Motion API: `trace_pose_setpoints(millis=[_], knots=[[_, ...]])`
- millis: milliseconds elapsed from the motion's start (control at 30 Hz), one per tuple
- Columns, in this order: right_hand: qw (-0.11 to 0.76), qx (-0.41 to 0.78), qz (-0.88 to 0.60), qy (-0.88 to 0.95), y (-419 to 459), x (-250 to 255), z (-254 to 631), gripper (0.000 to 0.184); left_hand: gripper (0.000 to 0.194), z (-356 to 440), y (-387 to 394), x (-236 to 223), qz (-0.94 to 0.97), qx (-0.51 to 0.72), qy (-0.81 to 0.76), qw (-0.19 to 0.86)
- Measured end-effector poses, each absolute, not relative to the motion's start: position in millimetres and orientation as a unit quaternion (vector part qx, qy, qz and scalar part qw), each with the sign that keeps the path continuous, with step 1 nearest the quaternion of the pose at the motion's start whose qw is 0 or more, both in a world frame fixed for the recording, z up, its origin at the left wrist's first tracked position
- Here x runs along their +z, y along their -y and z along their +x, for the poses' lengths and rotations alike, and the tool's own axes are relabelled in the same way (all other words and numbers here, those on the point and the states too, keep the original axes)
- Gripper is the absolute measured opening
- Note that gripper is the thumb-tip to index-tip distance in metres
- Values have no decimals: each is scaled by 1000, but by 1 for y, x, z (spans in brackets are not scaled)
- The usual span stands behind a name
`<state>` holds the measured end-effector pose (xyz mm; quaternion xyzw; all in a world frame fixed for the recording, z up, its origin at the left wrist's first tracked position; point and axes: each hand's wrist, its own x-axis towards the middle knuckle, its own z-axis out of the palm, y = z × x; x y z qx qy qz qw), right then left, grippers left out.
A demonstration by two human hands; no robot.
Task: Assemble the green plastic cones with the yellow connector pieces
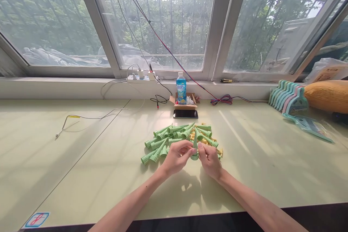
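Observation:
Between my two hands a green plastic watering spike (195,141) stands upright, its narrow tip pointing up and its wide end at the bottom. My left hand (177,157) pinches it from the left with thumb and fingers. From the right, my right hand (210,159) is closed with its thumb against the spike; whether a small part also sits in those fingers is hidden. Just beyond the hands lies a loose pile of similar green spikes (156,144). Small yellow plastic valve pieces (220,151) are mixed in at the pile's right side, partly covered by spikes and my right hand.
Behind the pile lie a black phone (185,114) and a small cardboard box (185,107) with a blue-labelled bottle (181,88). Cables (223,99) run along the window side. Pastel hangers (288,96) and a teal dustpan-like item (308,127) are at the far right.

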<state>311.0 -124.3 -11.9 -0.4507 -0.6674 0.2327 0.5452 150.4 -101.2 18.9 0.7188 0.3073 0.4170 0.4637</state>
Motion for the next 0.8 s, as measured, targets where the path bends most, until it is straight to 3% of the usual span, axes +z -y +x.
trace_pose_setpoints(millis=[267, 400, 800], knots=[[514, 140, -406, 743, 129, -14, 317, 46, 44, 143, 96, 25, 641, 306, -288, 643], [506, 97, -390, 763, 130, -16, 318, 47, 45, 142, 96, 29, 611, 292, -272, 684], [540, 225, -444, 679, 126, -10, 308, 51, 32, 146, 97, 21, 722, 389, -292, 493]])
